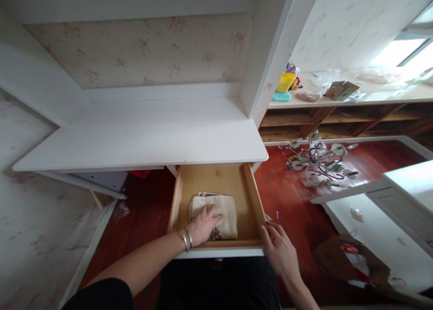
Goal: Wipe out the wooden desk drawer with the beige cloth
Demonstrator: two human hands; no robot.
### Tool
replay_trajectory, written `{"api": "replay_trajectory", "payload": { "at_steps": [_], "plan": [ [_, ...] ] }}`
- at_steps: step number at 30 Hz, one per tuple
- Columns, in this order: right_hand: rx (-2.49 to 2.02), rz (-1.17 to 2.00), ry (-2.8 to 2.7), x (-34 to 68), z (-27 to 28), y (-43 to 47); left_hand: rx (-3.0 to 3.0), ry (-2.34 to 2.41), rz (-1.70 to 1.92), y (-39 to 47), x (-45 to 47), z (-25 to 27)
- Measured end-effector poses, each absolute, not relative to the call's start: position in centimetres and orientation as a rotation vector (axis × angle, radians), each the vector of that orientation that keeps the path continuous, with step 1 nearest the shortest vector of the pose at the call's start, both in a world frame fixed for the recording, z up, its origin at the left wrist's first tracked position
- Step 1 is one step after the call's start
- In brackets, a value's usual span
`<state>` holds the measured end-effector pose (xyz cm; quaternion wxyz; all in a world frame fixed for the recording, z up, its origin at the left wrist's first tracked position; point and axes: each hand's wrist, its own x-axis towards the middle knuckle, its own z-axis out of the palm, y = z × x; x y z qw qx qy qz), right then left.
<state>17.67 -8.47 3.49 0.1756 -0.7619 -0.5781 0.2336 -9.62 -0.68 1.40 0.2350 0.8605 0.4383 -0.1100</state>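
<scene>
A pulled-out wooden drawer [219, 179] with a white front juts from under the white desk [158, 134]. Inside it lies a small stack of folded beige cloths [227, 213], the top one with a dark pattern at its lower part. My left hand [203, 224], with metal bangles at the wrist, rests on this stack, fingers somewhat apart and laid on the fabric. At the drawer's front right corner, my right hand [278, 247] has its fingers bent over the edge and holds it. The fingertips of that hand are partly hidden.
Right of the desk, a dismantled chandelier [321, 161] lies on the red wooden floor [280, 184]. Behind it, a low shelf unit [338, 118] bears a yellow container [286, 82] and a cardboard box [341, 90]. A paper bag [333, 258] and white furniture [382, 238] stand at lower right.
</scene>
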Motion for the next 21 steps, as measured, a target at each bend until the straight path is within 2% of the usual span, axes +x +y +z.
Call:
{"api": "replay_trajectory", "payload": {
  "at_steps": [6, 12, 17, 21],
  "plan": [
    [-2.191, 0.664, -1.640, 17.7, 3.6, -8.2, 2.370, 1.324, -0.368, -1.9, -15.2, 1.4],
    [-2.191, 0.659, -1.651, 17.7, 3.4, -8.3, 2.406, 1.309, -0.340, -2.0, -14.7, 3.3],
    [-2.176, 0.648, -1.704, 17.9, 3.3, -8.3, 2.403, 1.179, -0.571, -0.7, -14.7, 3.2],
    [-2.170, 0.629, -1.712, 17.9, 3.4, -8.2, 2.433, 1.333, -0.525, 0.9, -13.8, 2.3]
  ]
}}
